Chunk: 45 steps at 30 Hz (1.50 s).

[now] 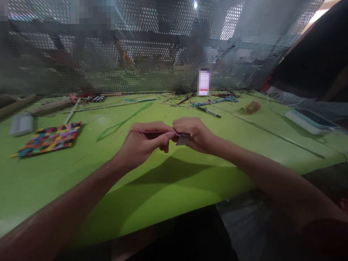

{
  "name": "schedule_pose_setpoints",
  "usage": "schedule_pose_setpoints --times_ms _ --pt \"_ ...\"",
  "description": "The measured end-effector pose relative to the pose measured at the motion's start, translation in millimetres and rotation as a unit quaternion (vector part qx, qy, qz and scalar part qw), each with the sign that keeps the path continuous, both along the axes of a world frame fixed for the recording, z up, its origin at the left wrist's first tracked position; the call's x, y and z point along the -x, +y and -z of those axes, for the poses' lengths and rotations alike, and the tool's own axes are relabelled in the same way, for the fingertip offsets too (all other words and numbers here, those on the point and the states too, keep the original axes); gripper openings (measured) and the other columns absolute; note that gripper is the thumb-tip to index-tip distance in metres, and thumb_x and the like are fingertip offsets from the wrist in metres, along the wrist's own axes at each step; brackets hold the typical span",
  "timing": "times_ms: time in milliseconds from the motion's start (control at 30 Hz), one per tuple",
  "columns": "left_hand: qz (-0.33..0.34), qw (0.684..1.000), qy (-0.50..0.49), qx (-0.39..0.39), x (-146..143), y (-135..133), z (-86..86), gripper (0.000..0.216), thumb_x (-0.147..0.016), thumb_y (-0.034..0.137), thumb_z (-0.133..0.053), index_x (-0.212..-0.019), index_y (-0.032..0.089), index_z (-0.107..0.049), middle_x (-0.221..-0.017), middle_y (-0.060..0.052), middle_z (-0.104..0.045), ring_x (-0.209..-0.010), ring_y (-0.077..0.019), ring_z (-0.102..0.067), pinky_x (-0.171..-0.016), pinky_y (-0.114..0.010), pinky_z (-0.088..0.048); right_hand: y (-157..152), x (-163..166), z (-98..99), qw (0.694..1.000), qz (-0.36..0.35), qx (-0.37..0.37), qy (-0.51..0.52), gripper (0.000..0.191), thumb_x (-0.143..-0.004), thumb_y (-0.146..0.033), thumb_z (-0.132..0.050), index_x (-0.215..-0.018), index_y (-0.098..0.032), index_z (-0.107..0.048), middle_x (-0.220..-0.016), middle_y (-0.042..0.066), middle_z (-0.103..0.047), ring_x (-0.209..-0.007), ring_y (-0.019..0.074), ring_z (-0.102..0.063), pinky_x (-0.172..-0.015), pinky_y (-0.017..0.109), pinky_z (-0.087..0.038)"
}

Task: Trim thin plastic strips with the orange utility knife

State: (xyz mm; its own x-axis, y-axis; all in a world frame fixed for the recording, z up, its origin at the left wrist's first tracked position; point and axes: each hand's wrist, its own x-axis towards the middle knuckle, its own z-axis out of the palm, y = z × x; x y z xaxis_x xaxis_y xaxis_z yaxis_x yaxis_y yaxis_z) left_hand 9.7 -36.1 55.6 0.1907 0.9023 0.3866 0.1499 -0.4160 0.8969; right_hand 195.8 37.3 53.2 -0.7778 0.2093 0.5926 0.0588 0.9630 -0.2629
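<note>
Above the green table, my two hands meet in the middle of the head view. My left hand [146,141] pinches a thin pinkish strip [176,134] between thumb and fingers; part of it runs back over the hand. Closed fingers of my right hand [193,130] grip a small flat grey metal blade [182,140], whose lower corner sticks out below them. The strip reaches the blade where the fingertips nearly touch; whether it passes under or over the edge cannot be made out.
A colourful woven mat [51,139] and a white block [21,124] lie left. Beyond my hands are a green strip loop [122,123], a black pen [208,112] and an upright phone [203,82] by the perforated screen. A white device [311,121] and long stick [280,136] lie right.
</note>
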Motion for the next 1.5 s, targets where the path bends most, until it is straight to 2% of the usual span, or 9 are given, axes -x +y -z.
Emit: schedule_pose_setpoints --times_ms 100,467,600,767,1033,1300,1500 --pt "0.001 1.0 0.002 -0.004 0.2 0.4 0.2 0.01 -0.083 0.024 -0.071 -0.077 0.018 -0.076 -0.063 -0.001 -0.066 -0.054 -0.0114 -0.058 -0.054 -0.024 -0.053 0.0 0.3 0.7 1.0 -0.001 -0.005 0.005 0.041 -0.105 -0.034 -0.043 -0.068 -0.015 -0.048 -0.065 -0.003 -0.045 -0.06 0.0067 -0.04 -0.059 0.019 -0.031" --pt "-0.002 1.0 0.012 -0.015 0.3 1.4 1.2 0.015 -0.084 0.031 -0.072 -0.078 0.019 -0.076 -0.062 -0.001 -0.065 -0.055 -0.012 -0.058 -0.054 -0.024 -0.052 0.5 0.6 1.7 0.999 0.012 -0.023 -0.019 0.039 -0.105 -0.029 -0.04 -0.071 -0.015 -0.052 -0.068 -0.001 -0.048 -0.062 0.0078 -0.042 -0.06 0.019 -0.032" --pt "0.002 1.0 0.01 -0.021 0.1 1.7 1.3 0.014 -0.085 0.029 -0.071 -0.077 0.018 -0.077 -0.063 -0.001 -0.066 -0.055 -0.0116 -0.058 -0.054 -0.024 -0.052 0.4 1.0 2.0 1.0 0.001 -0.008 0.002 0.038 -0.104 -0.029 -0.043 -0.071 -0.014 -0.054 -0.067 -0.002 -0.048 -0.061 0.007 -0.042 -0.06 0.018 -0.032" --pt "-0.001 1.0 0.011 -0.018 0.2 2.2 3.3 0.012 -0.085 0.027 -0.071 -0.079 0.018 -0.077 -0.062 -0.001 -0.065 -0.056 -0.0115 -0.057 -0.055 -0.024 -0.051 -0.1 1.4 1.9 1.0 -0.013 0.003 0.02 0.033 -0.102 -0.02 -0.045 -0.07 -0.014 -0.054 -0.065 -0.003 -0.046 -0.061 0.0064 -0.042 -0.061 0.017 -0.032" --pt "-0.004 1.0 0.014 -0.028 2.5 3.3 7.1 0.013 -0.085 0.029 -0.071 -0.082 0.019 -0.078 -0.063 -0.001 -0.065 -0.056 -0.012 -0.058 -0.056 -0.025 -0.052 0.0 1.8 4.3 0.999 0.025 -0.034 -0.018 0.03 -0.101 -0.014 -0.044 -0.072 -0.015 -0.05 -0.069 -0.002 -0.047 -0.064 0.0075 -0.042 -0.063 0.018 -0.032" --pt "0.001 0.999 0.013 -0.039 1.8 2.9 6.4 0.011 -0.086 0.022 -0.069 -0.081 0.019 -0.078 -0.063 0.0 -0.065 -0.056 -0.0109 -0.057 -0.057 -0.024 -0.051 -2.0 1.8 2.9 1.0 0.001 0.001 0.011 0.027 -0.099 -0.012 -0.046 -0.073 -0.015 -0.053 -0.068 -0.002 -0.05 -0.064 0.007 -0.043 -0.062 0.017 -0.032" --pt "0.002 1.0 -0.002 -0.026 1.2 2.2 6.7 0.01 -0.085 0.024 -0.071 -0.081 0.018 -0.078 -0.063 0.0 -0.066 -0.056 -0.0115 -0.058 -0.056 -0.025 -0.051 -3.2 2.5 2.9 1.0 -0.008 0.026 0.014 0.027 -0.098 -0.01 -0.045 -0.075 -0.014 -0.06 -0.069 -0.001 -0.054 -0.066 0.0067 -0.048 -0.063 0.017 -0.034"
